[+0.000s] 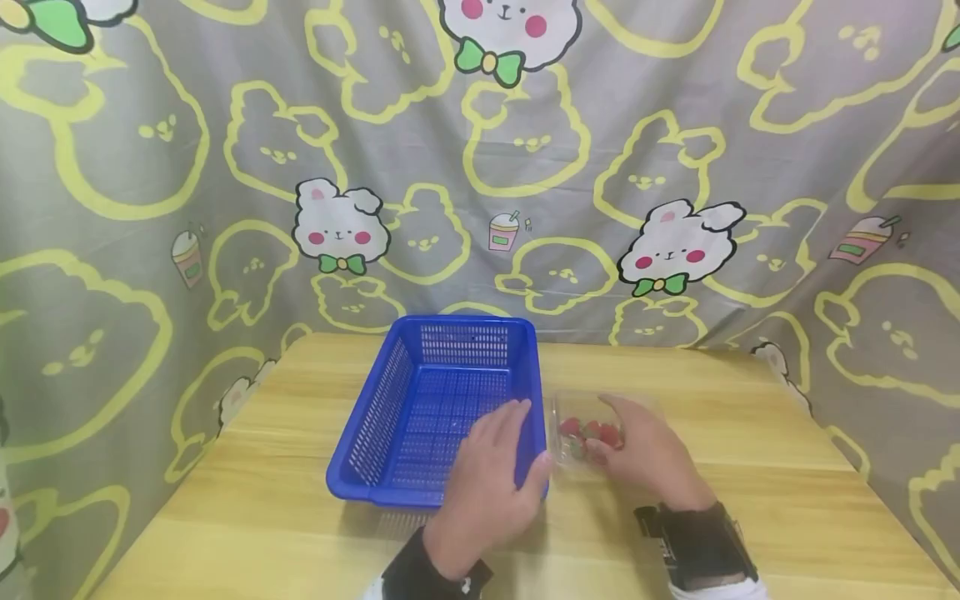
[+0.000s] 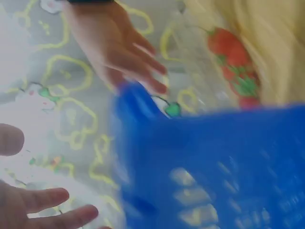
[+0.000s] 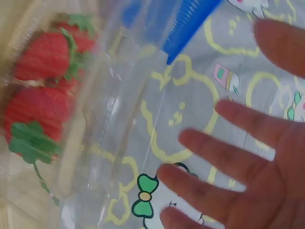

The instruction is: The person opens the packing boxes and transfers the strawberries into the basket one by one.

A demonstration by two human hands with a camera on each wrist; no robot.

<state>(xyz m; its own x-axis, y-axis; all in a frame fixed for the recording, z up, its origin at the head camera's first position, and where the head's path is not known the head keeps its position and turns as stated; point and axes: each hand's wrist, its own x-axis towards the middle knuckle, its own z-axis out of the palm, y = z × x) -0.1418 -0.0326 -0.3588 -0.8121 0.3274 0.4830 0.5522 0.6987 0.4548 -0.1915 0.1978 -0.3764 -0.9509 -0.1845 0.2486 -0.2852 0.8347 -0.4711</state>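
Noted left hand point(image 1: 487, 483), spread, at near-right corner of blue slatted plastic basket point(image 1: 450, 400); right hand point(image 1: 648, 450), spread, at clear plastic box point(image 3: 112, 109) of red strawberries point(image 1: 592, 430), beside basket likely for short reach.

- Soft, even brightness fills the head view, with a faint shadow on the wooden table point(image 1: 247, 508) just in front of the blue plastic basket point(image 1: 345, 479).
- In the left wrist view, the basket's corner smears, the strawberries point(image 2: 236, 57) look soft, and the bunny-print curtain point(image 2: 71, 71) washes out to white at the left.
- In the right wrist view, pale glare streaks the clear plastic box point(image 3: 112, 119); the right hand point(image 3: 281, 176) looks dim against the curtain.
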